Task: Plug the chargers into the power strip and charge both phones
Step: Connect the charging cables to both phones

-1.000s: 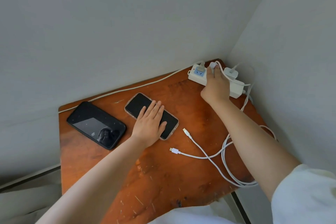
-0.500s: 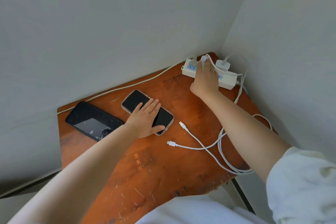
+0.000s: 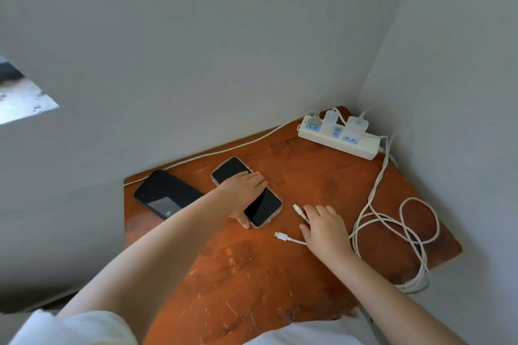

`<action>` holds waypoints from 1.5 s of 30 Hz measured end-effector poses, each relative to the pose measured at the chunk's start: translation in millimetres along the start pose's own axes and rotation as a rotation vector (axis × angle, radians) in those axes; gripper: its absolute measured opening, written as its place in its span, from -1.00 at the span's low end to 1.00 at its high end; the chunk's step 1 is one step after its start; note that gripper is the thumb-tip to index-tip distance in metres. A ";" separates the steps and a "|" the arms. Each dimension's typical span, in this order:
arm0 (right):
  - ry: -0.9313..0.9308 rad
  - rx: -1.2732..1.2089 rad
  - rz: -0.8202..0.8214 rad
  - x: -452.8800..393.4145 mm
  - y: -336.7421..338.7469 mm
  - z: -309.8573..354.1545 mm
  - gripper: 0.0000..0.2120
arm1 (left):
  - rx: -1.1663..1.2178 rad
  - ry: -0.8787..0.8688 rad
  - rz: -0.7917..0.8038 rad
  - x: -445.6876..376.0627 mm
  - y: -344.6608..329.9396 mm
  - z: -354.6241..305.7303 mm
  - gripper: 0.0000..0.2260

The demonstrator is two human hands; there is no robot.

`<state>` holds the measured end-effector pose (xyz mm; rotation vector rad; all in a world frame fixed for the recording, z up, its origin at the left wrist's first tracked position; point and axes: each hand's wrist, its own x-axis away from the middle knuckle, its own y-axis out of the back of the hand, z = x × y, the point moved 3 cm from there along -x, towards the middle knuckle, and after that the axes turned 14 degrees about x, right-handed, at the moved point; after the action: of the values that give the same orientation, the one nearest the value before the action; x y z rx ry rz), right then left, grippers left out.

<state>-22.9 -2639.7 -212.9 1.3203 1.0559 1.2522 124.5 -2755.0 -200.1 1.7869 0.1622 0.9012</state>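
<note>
Two white chargers (image 3: 330, 118) (image 3: 356, 124) sit plugged into the white power strip (image 3: 361, 145) in the table's far corner. Their white cables (image 3: 392, 230) loop on the right, and the two connector ends (image 3: 297, 209) (image 3: 281, 236) lie mid-table. My right hand (image 3: 325, 228) rests flat on those cables just behind the ends, fingers apart. My left hand (image 3: 242, 193) lies across a clear-cased phone (image 3: 262, 209), its thumb hooked around the near edge. To the left, a black phone (image 3: 165, 193) lies face up, partly behind my left forearm.
The scratched red-brown table (image 3: 252, 274) is wedged into a corner between two grey walls. The strip's own cord (image 3: 224, 151) runs along the back wall. A grey plug (image 3: 315, 120) fills the strip's left socket. Cable loops hang over the right front edge (image 3: 414, 283).
My right hand left the power strip and came down onto the cable ends mid-table. My left hand turned on the clear-cased phone, with its thumb now around the edge. The view shifted left.
</note>
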 end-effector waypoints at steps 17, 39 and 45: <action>0.013 -0.011 -0.098 22.4 5.5 7.5 -0.80 | 0.059 -0.043 -0.122 18.3 -20.1 -18.9 -0.18; 0.169 -0.016 -0.440 35.2 42.2 16.9 -0.75 | 0.302 -0.028 -0.319 45.6 -23.7 -23.7 -0.16; 0.170 -0.046 -0.473 34.0 45.2 14.5 -0.75 | 0.366 -0.027 -0.369 50.0 -21.1 -24.4 -0.16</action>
<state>-7.3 -2613.2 -163.3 0.8680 1.3558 1.0303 150.5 -2702.4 -190.0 2.0127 0.6520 0.6063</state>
